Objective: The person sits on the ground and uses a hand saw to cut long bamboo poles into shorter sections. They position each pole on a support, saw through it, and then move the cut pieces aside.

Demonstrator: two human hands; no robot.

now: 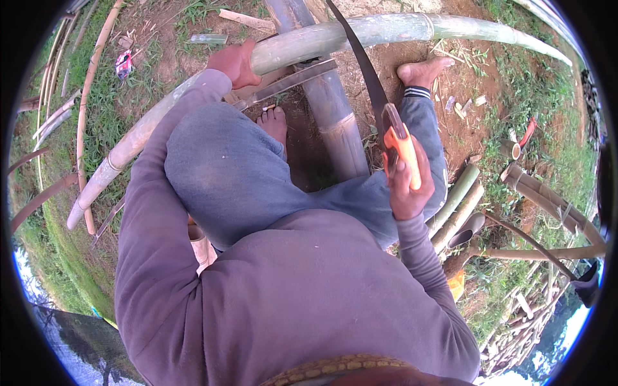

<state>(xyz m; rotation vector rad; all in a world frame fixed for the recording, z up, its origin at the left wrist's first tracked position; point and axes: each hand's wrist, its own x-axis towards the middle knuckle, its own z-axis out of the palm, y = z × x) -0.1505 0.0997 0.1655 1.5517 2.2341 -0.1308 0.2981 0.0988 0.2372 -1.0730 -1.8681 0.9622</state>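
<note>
A long, pale green bamboo pole [386, 31] arcs across the far side, over a thicker grey bamboo log [328, 109]. My left hand [235, 63] is wrapped around the pole, left of the log. In my right hand [412, 190] is a hand saw [365, 64], gripped by its orange handle. The dark blade points away from me, and its upper part crosses the pole just right of the log; I cannot tell whether its teeth touch the pole. Below the pole, a narrow flat strip [286, 83] of unclear kind lies across the log.
My bare feet are on either side of the log. Cut bamboo lengths [456, 201] and a dark boot [467, 229] lie at the right, near another bamboo pole [547, 201]. Thin poles [96, 83] and a small packet [124, 64] are at the left.
</note>
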